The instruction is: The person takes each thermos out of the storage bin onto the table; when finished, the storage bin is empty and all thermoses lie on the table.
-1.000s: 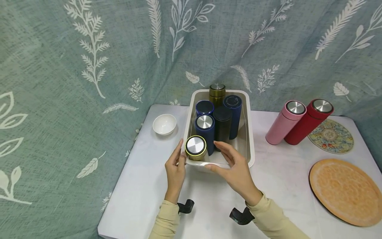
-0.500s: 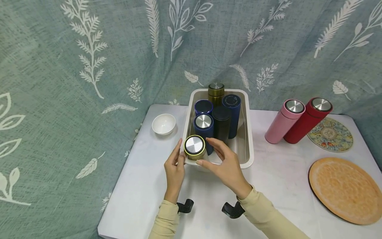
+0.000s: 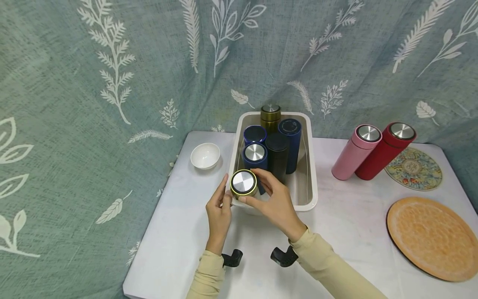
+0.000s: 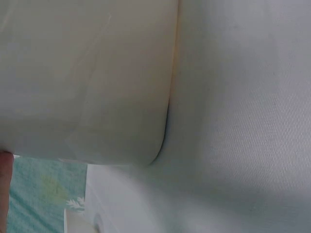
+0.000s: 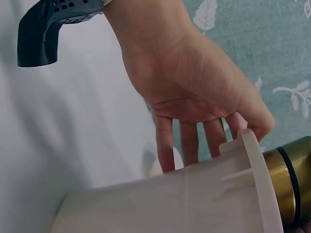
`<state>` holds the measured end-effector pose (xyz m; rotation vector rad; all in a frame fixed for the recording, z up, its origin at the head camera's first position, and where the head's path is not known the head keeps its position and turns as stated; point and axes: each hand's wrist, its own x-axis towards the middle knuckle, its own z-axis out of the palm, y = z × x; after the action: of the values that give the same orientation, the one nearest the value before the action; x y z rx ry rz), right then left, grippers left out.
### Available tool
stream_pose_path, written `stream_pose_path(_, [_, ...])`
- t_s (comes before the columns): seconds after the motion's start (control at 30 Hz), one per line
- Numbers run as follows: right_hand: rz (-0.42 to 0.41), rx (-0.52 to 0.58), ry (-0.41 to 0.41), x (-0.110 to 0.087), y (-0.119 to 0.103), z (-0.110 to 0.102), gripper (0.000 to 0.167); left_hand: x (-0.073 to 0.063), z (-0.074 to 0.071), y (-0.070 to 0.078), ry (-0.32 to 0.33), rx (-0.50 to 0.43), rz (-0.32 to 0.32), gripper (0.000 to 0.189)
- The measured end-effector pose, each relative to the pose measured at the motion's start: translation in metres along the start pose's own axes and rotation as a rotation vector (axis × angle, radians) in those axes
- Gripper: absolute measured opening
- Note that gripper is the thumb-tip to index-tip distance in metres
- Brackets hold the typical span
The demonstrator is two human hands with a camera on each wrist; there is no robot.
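Note:
An off-white plastic bin (image 3: 313, 174) holds several thermos flasks. In its front-left corner stands a gold thermos (image 3: 243, 182) with a shiny steel lid top. My right hand (image 3: 274, 203) holds this thermos, fingers on the far side and thumb on the near side. My left hand (image 3: 219, 211) grips that corner of the bin; the right wrist view shows its thumb hooked at the rim and its fingers along the outer wall. A steel-topped blue thermos (image 3: 255, 153) and a black thermos (image 3: 278, 143) stand behind the gold one.
More flasks in the bin are a dark blue one (image 3: 290, 128), a blue-rimmed one (image 3: 255, 133) and another gold one (image 3: 270, 114). A white bowl (image 3: 205, 156) is left. Pink (image 3: 356, 151) and red flasks (image 3: 386, 149), a patterned mat (image 3: 425, 174) and a round orange mat (image 3: 433, 238) lie right.
My right hand has moved left from beside the gold thermos and has closed its thumb and fingers around it. The left hand has stayed at the bin's corner.

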<state>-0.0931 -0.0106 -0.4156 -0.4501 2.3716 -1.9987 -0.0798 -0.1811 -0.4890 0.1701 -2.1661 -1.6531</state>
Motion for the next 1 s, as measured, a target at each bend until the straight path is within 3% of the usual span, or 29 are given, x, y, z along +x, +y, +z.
stream_pose_path(0.1, [0.007, -0.006, -0.010, 0.002, 0.000, 0.002, 0.074, 0.000, 0.000, 0.004, -0.002, 0.006, -0.009, 0.048])
stream_pose_path(0.33, [0.012, -0.029, -0.033, 0.007, 0.000, 0.004, 0.078, -0.004, -0.004, 0.037, -0.024, -0.003, 0.007, 0.045])
stream_pose_path(0.43, [0.018, -0.044, -0.043, 0.008, -0.001, 0.004, 0.079, -0.004, -0.004, 0.038, -0.023, -0.010, 0.006, 0.045])
stream_pose_path(0.67, [0.039, -0.072, -0.063, 0.010, -0.002, 0.005, 0.079, 0.000, 0.000, -0.002, -0.013, -0.020, 0.007, 0.046])
stream_pose_path(1.0, [0.037, -0.070, -0.079, 0.014, -0.003, 0.007, 0.079, 0.000, 0.001, -0.001, -0.004, -0.021, 0.025, 0.047])
